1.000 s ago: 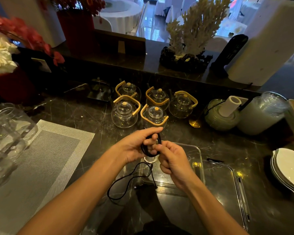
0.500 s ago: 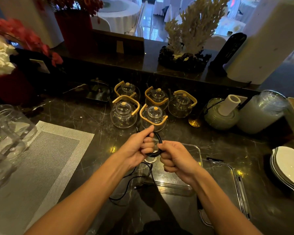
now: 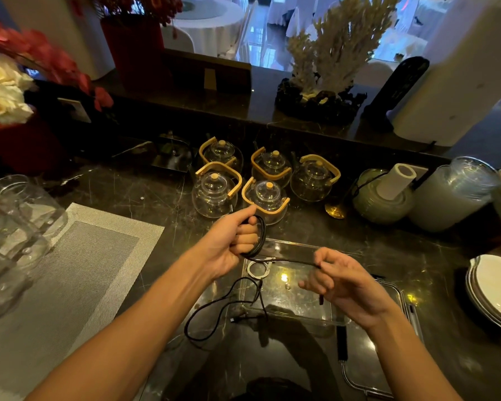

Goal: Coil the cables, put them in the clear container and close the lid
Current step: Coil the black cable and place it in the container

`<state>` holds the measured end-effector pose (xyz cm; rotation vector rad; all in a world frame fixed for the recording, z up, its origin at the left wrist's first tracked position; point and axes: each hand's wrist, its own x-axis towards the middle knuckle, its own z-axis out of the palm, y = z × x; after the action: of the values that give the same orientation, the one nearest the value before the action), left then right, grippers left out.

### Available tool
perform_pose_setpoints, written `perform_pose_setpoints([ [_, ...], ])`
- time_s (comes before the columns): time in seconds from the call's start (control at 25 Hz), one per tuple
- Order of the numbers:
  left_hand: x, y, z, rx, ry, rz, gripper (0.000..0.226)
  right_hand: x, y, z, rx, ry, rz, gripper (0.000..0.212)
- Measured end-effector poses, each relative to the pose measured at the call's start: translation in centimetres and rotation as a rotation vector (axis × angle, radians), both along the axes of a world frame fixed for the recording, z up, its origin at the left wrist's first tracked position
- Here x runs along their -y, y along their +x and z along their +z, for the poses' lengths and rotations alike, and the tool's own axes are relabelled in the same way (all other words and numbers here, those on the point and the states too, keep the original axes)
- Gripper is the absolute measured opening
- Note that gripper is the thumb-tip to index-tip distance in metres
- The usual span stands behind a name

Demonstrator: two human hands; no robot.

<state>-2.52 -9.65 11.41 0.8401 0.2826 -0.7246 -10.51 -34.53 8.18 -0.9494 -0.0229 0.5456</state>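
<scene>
My left hand (image 3: 232,241) grips a coil of black cable (image 3: 260,237) wound round its fingers, above the far left corner of the clear container (image 3: 301,311). A free strand of that cable runs right to my right hand (image 3: 342,282), which pinches it over the container. A small white coiled cable (image 3: 257,269) lies inside the container at its far left. Another black cable (image 3: 214,311) lies loose on the dark counter, one end draped over the container's left wall. The clear lid (image 3: 385,369) lies flat to the container's right.
Several glass teapots with wooden handles (image 3: 261,180) stand just beyond my hands. A grey placemat (image 3: 78,270) and glass jars (image 3: 15,221) are at the left. Stacked white plates (image 3: 495,287) sit at the right edge, with a green pot (image 3: 382,198) and a plastic-wrapped stack (image 3: 451,192) behind them.
My hands have drawn apart: the right hand moved right and nearer, pulling a strand of black cable out from the coil. The left hand stays gripping the coil.
</scene>
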Motion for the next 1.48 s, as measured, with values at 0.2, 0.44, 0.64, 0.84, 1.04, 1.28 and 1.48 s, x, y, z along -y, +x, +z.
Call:
perform_pose_setpoints([
  [0.2, 0.6, -0.3, 0.2, -0.021, -0.090, 0.006, 0.036, 0.0, -0.8, -0.6, -0.051, 0.622, -0.105, 0.059],
  [0.44, 1.4, -0.6, 0.5, -0.023, -0.137, -0.017, 0.032, -0.8, 0.2, 0.5, -0.133, 0.833, -0.280, 0.062],
  [0.64, 1.9, -0.7, -0.5, -0.113, -0.221, 0.037, 0.027, -2.7, 1.4, 2.4, -0.145, 0.786, -0.430, 0.052],
  [0.84, 2.6, -1.2, -1.0, -0.073, -0.187, -0.005, 0.031, -4.5, 2.7, 2.6, -0.222, 0.407, -0.551, 0.032],
  [1.04, 2.9, -1.2, -1.0, 0.047, -0.080, -0.032, 0.031, -4.4, 2.7, 1.6, -0.239, 0.027, -0.342, 0.023],
  [1.28, 3.7, -0.6, -1.0, 0.153, 0.021, -0.041, 0.033, -4.9, 1.6, 1.2, -0.045, -0.535, -0.125, 0.025],
  [1.48, 3.7, -0.6, -1.3, 0.237, 0.114, -0.080, 0.032, -5.1, 2.0, 1.7, 0.069, -0.813, -0.082, 0.026],
])
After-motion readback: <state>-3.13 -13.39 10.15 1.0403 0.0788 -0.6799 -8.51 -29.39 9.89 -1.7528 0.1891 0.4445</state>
